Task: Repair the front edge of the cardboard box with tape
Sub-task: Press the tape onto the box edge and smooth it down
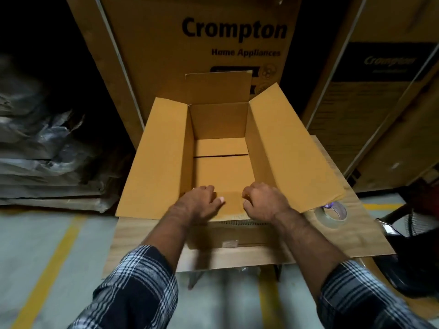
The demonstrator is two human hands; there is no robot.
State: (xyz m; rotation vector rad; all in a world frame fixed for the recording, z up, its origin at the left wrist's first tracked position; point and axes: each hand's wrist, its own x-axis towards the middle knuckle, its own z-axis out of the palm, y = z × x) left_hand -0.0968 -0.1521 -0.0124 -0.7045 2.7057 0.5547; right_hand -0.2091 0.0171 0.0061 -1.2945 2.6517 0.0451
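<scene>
An open brown cardboard box [164,157] stands on a small wooden table [142,236], its side and back flaps spread outward. The front flap [232,205] is folded inward. My left hand [202,203] grips that flap from the left, fingers curled over its top edge and thumb on its face. Gripping it from the right is my right hand [263,200], fingers curled over the same edge. A roll of clear tape [331,213] lies on the table right of the box, partly under the right flap.
Large printed appliance cartons [213,43] stand right behind the table and at the right [380,103]. Plastic-wrapped stacks [47,138] lie on the left. A black fan [413,233] sits at the right edge. The floor [35,257] has yellow lines.
</scene>
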